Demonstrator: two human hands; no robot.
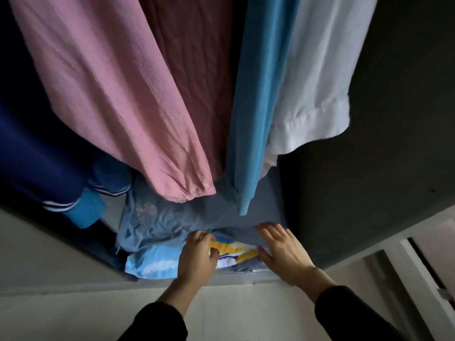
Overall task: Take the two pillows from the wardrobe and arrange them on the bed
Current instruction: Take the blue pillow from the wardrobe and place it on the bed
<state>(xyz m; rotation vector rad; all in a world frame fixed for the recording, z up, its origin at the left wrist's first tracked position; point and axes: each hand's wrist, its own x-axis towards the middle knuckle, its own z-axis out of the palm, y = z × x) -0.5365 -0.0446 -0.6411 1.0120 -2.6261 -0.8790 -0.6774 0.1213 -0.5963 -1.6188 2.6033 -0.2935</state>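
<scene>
Hanging: pink ribbed garment (105,94), maroon garment (197,70), teal garment (261,94), white garment (312,82), navy jacket (32,156) with white-striped blue cuffs. Below: grey-blue pillow (177,217); light-blue pillow (157,263) printed yellow, white. Black sleeves (344,308).

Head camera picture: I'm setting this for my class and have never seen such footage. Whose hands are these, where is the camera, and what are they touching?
The camera sits on a person's head, looking down into an open wardrobe. Hanging above are a pink ribbed garment, a blue garment and a white shirt. Both bare hands reach the wardrobe floor. The left hand closes on a bright blue, yellow and white patterned pillow; the right hand lies on the grey-blue cloth-covered pillow above it, thumb tucked under. Nothing is lifted out yet.
</scene>
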